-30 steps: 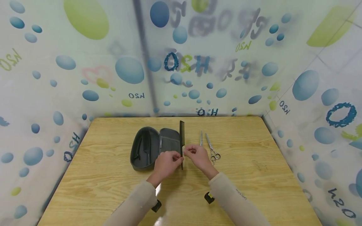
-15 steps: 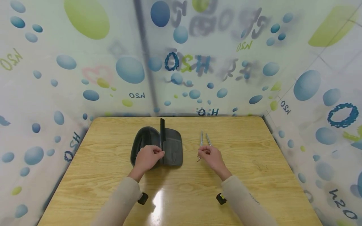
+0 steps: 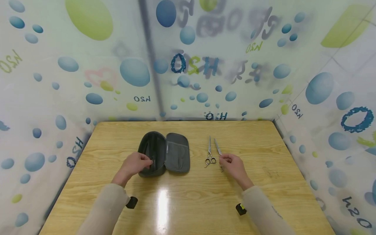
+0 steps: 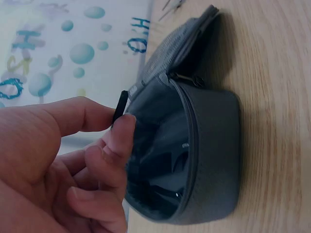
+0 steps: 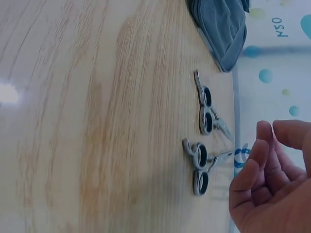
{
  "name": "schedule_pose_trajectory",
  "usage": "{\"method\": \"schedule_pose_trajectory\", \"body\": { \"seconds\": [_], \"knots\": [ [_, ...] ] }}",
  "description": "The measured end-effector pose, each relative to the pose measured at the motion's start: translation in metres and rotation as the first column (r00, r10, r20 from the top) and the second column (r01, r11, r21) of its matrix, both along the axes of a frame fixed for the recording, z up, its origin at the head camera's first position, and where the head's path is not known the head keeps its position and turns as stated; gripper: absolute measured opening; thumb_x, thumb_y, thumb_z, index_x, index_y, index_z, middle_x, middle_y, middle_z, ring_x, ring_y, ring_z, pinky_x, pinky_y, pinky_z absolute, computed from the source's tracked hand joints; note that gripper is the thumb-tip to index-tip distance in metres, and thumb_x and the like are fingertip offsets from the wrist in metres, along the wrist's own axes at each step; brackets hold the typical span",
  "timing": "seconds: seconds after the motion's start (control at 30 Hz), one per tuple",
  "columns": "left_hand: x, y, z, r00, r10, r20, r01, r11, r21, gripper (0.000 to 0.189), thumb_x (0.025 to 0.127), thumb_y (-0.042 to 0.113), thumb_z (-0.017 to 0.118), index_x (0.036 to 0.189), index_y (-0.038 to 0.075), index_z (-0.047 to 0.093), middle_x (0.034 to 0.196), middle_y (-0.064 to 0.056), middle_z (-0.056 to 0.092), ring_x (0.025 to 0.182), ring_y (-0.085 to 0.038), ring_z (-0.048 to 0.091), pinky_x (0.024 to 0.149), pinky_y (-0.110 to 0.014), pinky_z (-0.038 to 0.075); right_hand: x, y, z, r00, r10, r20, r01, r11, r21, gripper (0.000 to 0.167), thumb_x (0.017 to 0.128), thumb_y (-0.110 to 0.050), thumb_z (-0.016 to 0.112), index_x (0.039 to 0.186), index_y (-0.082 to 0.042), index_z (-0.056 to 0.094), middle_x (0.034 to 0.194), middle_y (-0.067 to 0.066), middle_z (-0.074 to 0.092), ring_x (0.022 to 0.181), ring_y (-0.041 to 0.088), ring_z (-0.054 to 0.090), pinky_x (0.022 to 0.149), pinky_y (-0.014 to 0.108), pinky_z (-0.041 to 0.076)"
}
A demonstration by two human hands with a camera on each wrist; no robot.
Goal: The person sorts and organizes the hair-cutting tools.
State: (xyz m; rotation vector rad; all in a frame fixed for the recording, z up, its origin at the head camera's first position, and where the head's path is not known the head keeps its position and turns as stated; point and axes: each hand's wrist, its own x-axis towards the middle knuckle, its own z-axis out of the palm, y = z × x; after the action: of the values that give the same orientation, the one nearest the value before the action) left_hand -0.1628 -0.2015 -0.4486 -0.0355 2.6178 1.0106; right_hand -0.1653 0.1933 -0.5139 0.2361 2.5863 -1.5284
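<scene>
A dark grey zip case [image 3: 177, 153] lies opened out on the table, its lid folded to the right. My left hand [image 3: 132, 165] is over its deep half and pinches a black comb [image 4: 120, 108] between thumb and forefinger; only a short end of the comb shows in the left wrist view. Two pairs of silver scissors lie right of the case: the left pair [image 3: 210, 152] and the right pair [image 3: 217, 146]. My right hand [image 3: 234, 166] hovers by the right pair's handles, fingers loosely bent, with nothing between them in the right wrist view.
The wooden table [image 3: 191, 202] meets a patterned wall [image 3: 188, 91] at its back edge. Inside the case's deep half, dark shapes [image 4: 160, 160] are hard to make out. A camera [image 3: 132, 202] hangs at the left wrist, another [image 3: 241, 209] at the right.
My left hand has carried the comb leftward from beside the lid to over the deep half of the case. My right hand has moved right, from near the lid, past the left scissors.
</scene>
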Motion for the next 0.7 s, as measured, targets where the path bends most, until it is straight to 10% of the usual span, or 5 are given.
{"method": "schedule_pose_trajectory", "body": {
  "seconds": [0.47, 0.7],
  "knots": [
    [-0.015, 0.004, -0.018, 1.000, 0.014, 0.011, -0.013, 0.999, -0.052, 0.025, 0.093, 0.025, 0.061, 0.087, 0.005, 0.075, 0.086, -0.006, 0.072, 0.077, -0.017, 0.062, 0.063, -0.030, 0.047, 0.005, 0.011, -0.007, 0.999, -0.032, 0.015, 0.031, 0.999, 0.012, 0.025, 0.096, -0.026, 0.062, 0.108, -0.005, 0.068, 0.097, 0.013, 0.072, 0.086, 0.023, 0.063, 0.066, 0.023, 0.046],
    [-0.019, 0.011, -0.035, 0.999, 0.033, -0.014, -0.034, 0.998, -0.061, 0.036, 0.093, 0.022, 0.061, 0.058, 0.012, 0.056, 0.072, -0.001, 0.063, 0.060, -0.015, 0.046, 0.056, -0.028, 0.037, 0.009, 0.014, -0.008, 0.999, -0.046, 0.028, 0.047, 0.999, -0.021, 0.024, 0.096, -0.024, 0.062, 0.107, -0.004, 0.068, 0.097, 0.014, 0.072, 0.083, 0.022, 0.060, 0.066, 0.023, 0.045]
  ]
}}
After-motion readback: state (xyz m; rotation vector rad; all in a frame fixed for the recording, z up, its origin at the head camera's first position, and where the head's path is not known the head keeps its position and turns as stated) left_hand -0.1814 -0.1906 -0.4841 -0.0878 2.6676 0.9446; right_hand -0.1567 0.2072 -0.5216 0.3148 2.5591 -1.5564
